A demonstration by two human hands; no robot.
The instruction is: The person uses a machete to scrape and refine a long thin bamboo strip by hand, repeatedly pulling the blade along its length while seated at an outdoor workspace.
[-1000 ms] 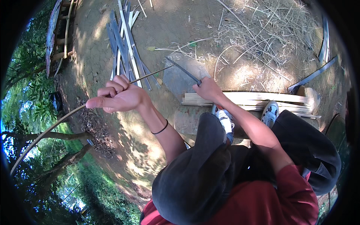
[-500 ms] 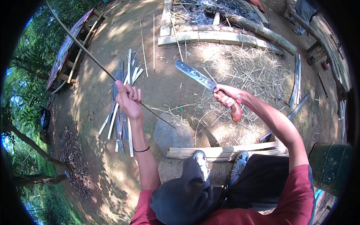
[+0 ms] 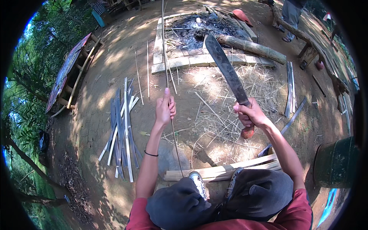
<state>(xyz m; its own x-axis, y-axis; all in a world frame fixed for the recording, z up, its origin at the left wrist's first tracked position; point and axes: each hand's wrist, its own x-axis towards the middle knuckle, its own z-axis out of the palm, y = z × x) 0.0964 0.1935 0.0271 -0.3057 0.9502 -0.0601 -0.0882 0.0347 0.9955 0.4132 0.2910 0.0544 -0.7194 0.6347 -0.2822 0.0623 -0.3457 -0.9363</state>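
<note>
While the left hand [image 3: 165,109] holds a long thin strip [image 3: 166,69] near upright, fingers closed round it and thumb pointing up along it, the right hand [image 3: 251,115] has its fingers clenched on the handle of a machete [image 3: 228,71]. Dark blade points up and a bit left, well apart from the strip. Strip's top runs up past the fire pit [image 3: 188,61] in view; bottom end drops past a grey stone slab [image 3: 165,155] to the pale slats [image 3: 220,171] by the shoes [image 3: 198,184]. Can't really tell whether it touches them. Pile of dark and pale strips [image 3: 127,134] on the ground, left side. Dry shavings [image 3: 264,84] spread ahead, between slats and fire pit. Log [image 3: 253,47] lies across the pit's brick edge.
</note>
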